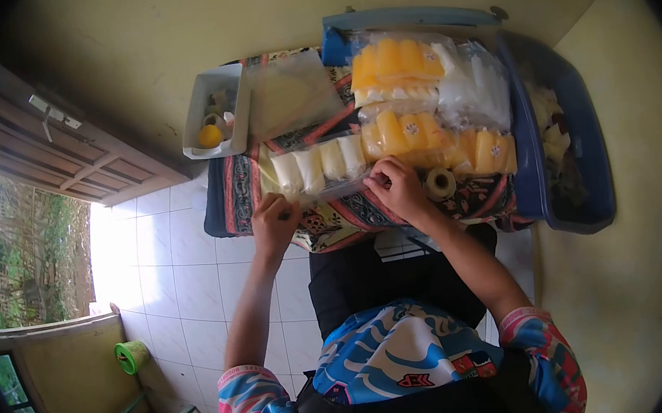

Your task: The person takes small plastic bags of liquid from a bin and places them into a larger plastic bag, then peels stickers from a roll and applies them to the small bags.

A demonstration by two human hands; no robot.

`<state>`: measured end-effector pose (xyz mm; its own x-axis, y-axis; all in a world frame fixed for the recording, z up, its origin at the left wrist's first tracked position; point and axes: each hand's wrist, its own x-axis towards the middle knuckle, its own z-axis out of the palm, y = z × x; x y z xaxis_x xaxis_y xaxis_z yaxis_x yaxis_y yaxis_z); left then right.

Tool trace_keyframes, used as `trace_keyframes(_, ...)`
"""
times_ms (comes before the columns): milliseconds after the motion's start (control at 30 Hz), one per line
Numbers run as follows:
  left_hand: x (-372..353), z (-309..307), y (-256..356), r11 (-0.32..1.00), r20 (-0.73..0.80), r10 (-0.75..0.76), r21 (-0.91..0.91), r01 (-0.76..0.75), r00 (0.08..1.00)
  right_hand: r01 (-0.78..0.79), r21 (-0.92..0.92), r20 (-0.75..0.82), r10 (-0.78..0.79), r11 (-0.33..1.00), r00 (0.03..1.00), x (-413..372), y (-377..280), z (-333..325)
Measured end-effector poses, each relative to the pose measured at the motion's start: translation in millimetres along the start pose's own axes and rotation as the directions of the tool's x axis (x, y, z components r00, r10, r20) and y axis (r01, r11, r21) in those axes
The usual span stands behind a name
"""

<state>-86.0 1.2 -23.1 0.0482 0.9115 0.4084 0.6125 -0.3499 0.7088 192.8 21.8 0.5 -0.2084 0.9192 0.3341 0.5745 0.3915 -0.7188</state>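
Note:
A clear plastic bag (325, 190) holding several pale cream-coloured packs (309, 168) lies flat on the patterned cloth in front of me. My left hand (274, 219) is closed at the bag's near left corner, fingers curled on its edge. At the near right corner my right hand (396, 189) pinches the plastic between thumb and fingers. Just beyond the right hand sit bags of orange packs (397, 132). A roll of tape (440, 184) stands beside that hand, on its right.
A white tray (194, 144) with small items and a stack of clear plastic sheets (294, 89) lie at the back left. More orange packs (396, 61) and whitish plastic bags (473, 83) fill the back right. A blue tub (586, 212) borders the right side.

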Motion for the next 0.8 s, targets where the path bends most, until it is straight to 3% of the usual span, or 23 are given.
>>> trace_keyframes(33,0.2,0.1,1.6,1.000,-0.004,0.006,-0.011,-0.006,1.000,-0.078,0.025,-0.002,0.078,0.997,0.997,-0.4,-3.9,1.7)
trace_keyframes(100,1.6,1.1,7.2,0.999,-0.009,0.019,-0.033,-0.019,1.000,0.138,-0.043,-0.124,-0.142,0.989,0.982,-1.6,-3.8,10.2)
trace_keyframes(133,2.7,0.0,7.9,0.990,-0.016,0.132,0.047,-0.131,0.991,0.240,-0.088,-0.179,-0.252,0.967,0.951,-2.7,-2.0,13.8)
trace_keyframes(200,4.4,-2.4,9.2,0.916,-0.002,0.353,0.202,-0.345,0.936,0.293,-0.136,-0.101,-0.308,0.946,0.946,-6.1,3.3,14.6)
trace_keyframes(333,4.9,-9.3,4.8,0.829,0.218,0.510,0.135,-0.543,0.832,0.323,-0.083,0.004,-0.324,0.943,0.946,-7.9,-0.5,6.4)
trace_keyframes(533,14.2,-14.0,0.4,0.860,0.319,0.460,0.073,-0.505,0.829,0.355,-0.205,0.109,-0.339,0.912,0.935,-7.9,4.1,1.6)
trace_keyframes(733,22.3,-22.4,3.5,0.901,0.386,0.352,0.106,-0.420,0.853,0.309,-0.247,0.088,-0.296,0.919,0.951,-7.6,4.7,4.6)
trace_keyframes(800,24.1,-18.6,2.0,0.927,0.327,0.294,0.130,-0.351,0.898,0.245,-0.201,0.064,-0.237,0.948,0.969,-6.1,1.0,6.0)
